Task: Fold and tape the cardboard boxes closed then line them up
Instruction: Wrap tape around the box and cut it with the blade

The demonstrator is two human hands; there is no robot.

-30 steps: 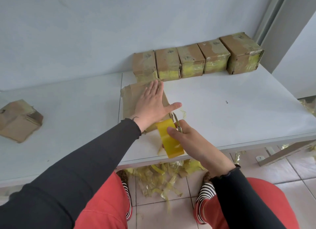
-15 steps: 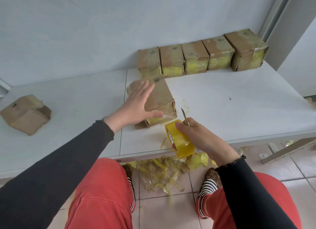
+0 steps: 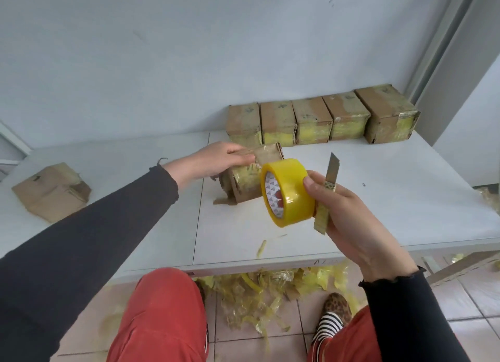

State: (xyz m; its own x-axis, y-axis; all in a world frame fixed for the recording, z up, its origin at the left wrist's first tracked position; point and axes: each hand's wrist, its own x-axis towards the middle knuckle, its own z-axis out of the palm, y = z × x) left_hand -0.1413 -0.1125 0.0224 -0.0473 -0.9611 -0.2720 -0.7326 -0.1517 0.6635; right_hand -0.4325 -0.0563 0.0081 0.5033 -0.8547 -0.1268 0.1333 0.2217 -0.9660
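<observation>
Box (image 3: 250,176) partly hidden: left hand (image 3: 216,160) atop, tape roll (image 3: 286,192) apparently in front.

Counted on the white table (image 3: 378,199): seven cardboard boxes, five taped in a back row (image 3: 322,119), one under the left hand (image 3: 251,177), one far left (image 3: 51,191). Also one yellow tape roll (image 3: 290,191), one utility knife (image 3: 330,177). Tape scraps (image 3: 259,294) below, perhaps dozens, too tangled to number.

Bare table (image 3: 378,204) right of centre box (image 3: 251,177). Far edge blocked by row of five boxes (image 3: 322,119). Lone box (image 3: 51,191) obstructs far left.
</observation>
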